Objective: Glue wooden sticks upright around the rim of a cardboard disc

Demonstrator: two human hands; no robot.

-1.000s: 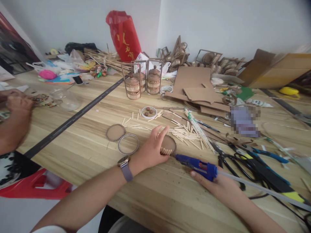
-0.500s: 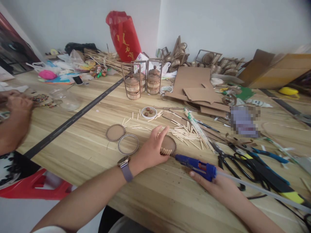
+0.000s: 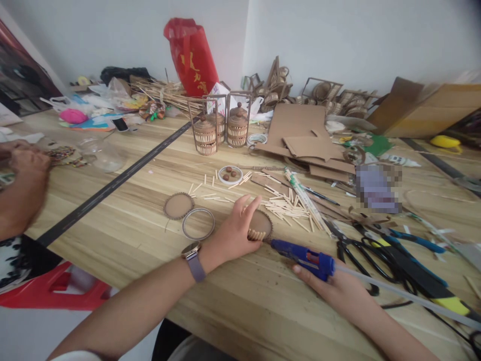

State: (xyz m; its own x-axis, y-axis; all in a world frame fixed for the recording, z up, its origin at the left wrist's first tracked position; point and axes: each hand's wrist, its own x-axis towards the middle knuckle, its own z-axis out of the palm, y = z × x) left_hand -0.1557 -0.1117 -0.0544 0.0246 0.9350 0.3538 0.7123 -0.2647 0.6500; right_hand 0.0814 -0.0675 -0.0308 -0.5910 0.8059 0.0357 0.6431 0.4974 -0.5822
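Observation:
My left hand (image 3: 235, 228) is closed round the near left side of a round cardboard disc (image 3: 263, 223) with a dark rim. Several short wooden sticks (image 3: 257, 234) stand along that rim, close to my thumb. In my right hand (image 3: 338, 286) is a blue glue gun (image 3: 302, 256), its nozzle at the disc's near right edge. A long clear glue stick (image 3: 398, 291) runs out of the gun's back. Left of my left hand lie a grey ring (image 3: 198, 223) and a second cardboard disc (image 3: 179, 206).
Loose sticks (image 3: 289, 206) lie beyond the disc. Scissors (image 3: 361, 255) and blue-handled pliers (image 3: 421, 240) are at the right. Small lidded baskets (image 3: 205, 135) stand behind, near cardboard sheets (image 3: 296, 125). A co-worker's hands (image 3: 28, 160) are at the far left.

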